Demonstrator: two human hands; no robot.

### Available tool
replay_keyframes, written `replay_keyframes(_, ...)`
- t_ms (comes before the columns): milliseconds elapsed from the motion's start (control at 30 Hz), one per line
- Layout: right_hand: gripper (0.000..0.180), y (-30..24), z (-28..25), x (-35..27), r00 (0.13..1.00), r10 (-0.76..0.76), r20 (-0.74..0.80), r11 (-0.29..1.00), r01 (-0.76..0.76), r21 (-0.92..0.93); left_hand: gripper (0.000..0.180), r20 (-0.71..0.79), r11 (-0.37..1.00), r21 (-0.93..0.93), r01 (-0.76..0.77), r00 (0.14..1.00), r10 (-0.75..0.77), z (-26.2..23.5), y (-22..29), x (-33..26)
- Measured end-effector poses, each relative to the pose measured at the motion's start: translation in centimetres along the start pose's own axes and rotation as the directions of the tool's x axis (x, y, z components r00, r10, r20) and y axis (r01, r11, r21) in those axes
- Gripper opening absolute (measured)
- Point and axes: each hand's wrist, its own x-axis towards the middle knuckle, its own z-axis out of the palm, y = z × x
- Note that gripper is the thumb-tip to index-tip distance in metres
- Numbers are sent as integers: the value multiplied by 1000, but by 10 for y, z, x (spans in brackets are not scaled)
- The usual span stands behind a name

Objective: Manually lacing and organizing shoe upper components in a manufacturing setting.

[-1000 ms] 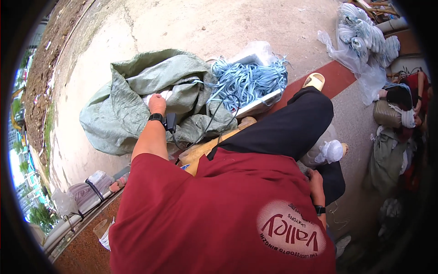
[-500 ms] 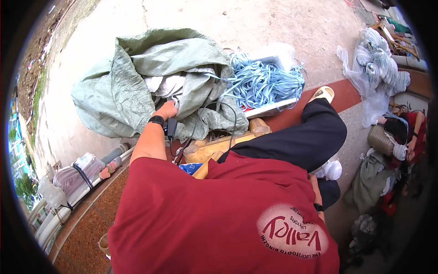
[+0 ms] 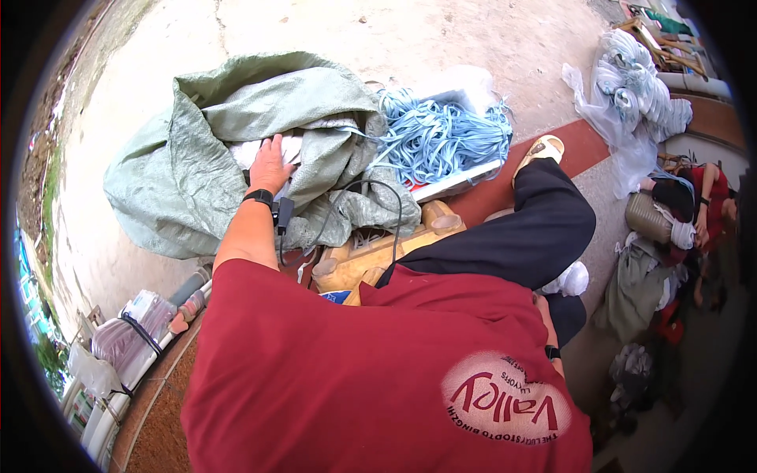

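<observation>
My left hand point(image 3: 270, 167) reaches into the mouth of a large pale green woven sack point(image 3: 181, 177). Its fingers are stretched out and lie on white cloth point(image 3: 289, 150) inside the sack. A dark band and a small black device with a cable point(image 3: 400, 213) are on that wrist. Low on the right, beside my leg, is my right hand point(image 3: 544, 309); its fingers are hidden behind the red shirt and the leg. Close to it sits a round white bundle point(image 3: 574, 279).
Light blue strips point(image 3: 445, 134) lie heaped in a white tray point(image 3: 457, 185) beside the sack. A wooden stool point(image 3: 359, 264) stands before me. Pipes with plastic bundles point(image 3: 134, 327) run at left. White coiled material point(image 3: 631, 87) and another person point(image 3: 716, 205) with sacks are at right.
My left hand has moved up and left, deeper over the sack's opening, and its fingers have straightened onto the white cloth. The view has shifted slightly.
</observation>
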Motion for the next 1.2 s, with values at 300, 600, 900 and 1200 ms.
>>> replay_keyframes(300,15,-11,-8,-8,988,126,84,987,-133,88,65,-101,992,-32,125,987,-127,8,-10,20)
replay_keyframes(600,19,-44,-15,-7,994,17,108,986,-35,160,36,-232,918,-297,262,913,-335,-64,-42,5)
replay_keyframes(900,20,-2,-19,6,989,-134,63,991,135,-15,32,-592,849,-435,-301,806,-18,-244,66,-22)
replay_keyframes(1200,13,-123,-67,-26,908,-333,255,942,308,133,22,-400,723,-442,-531,838,371,-306,135,-91)
